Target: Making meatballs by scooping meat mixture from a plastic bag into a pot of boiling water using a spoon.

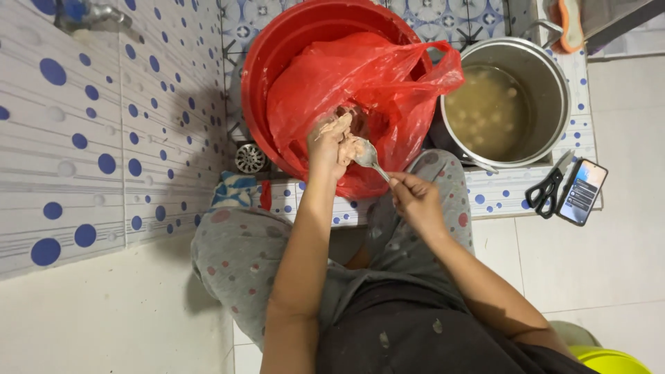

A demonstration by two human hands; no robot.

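Note:
My left hand (329, 144) is closed around a lump of pinkish paste (352, 145), held over a red plastic bag (388, 76) that lies in a red basin (277, 48). Holding a metal spoon (368, 158) by its handle, my right hand (415, 197) has the spoon's bowl touching the paste at my left fist. To the right stands a steel pot (547, 76) of cloudy broth with several pale balls floating in it.
Black scissors (548, 188) and a phone (583, 191) lie on the tiled ledge right of the pot. A floor drain (250, 158) sits left of the basin, a tap (93, 15) on the dotted wall. A yellow-green container (609, 360) is at bottom right.

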